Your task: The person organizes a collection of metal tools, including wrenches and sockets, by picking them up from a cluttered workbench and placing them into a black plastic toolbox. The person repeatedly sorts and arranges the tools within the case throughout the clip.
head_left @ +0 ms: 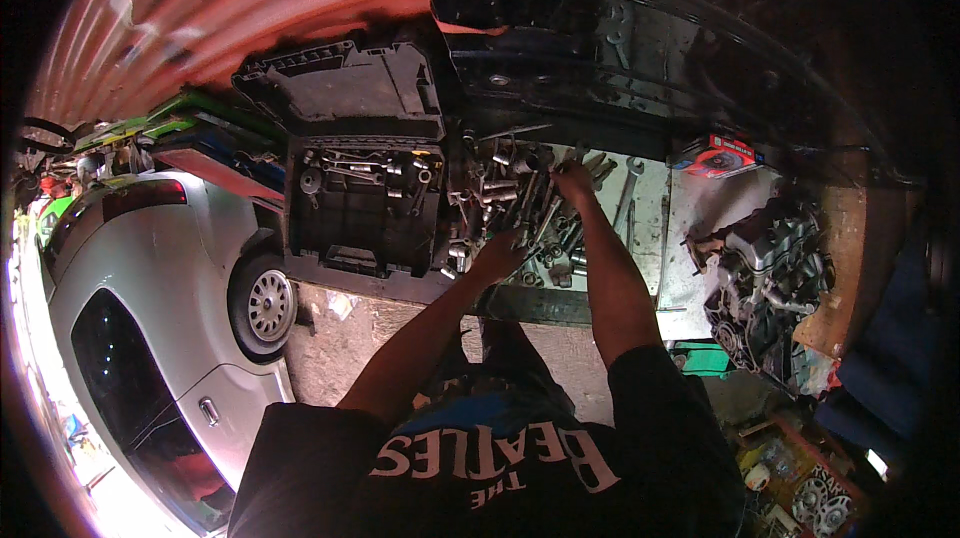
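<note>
Left hand (497, 256): fingertips blend into the dark tool pile (543, 210), grip unclear. Right hand (573, 181): fingers too small and shadowed, can't tell what they pinch. Pile pieces overlap, many partly covered, small ones unreadable. Toolbox (365, 278) floor too dark to make out. Silver car (220, 308) cut off at lower left, also partly behind the sleeve (300, 438). Legs (515, 353) mostly hidden by the shirt (500, 513). Far right edge lost in black.
</note>
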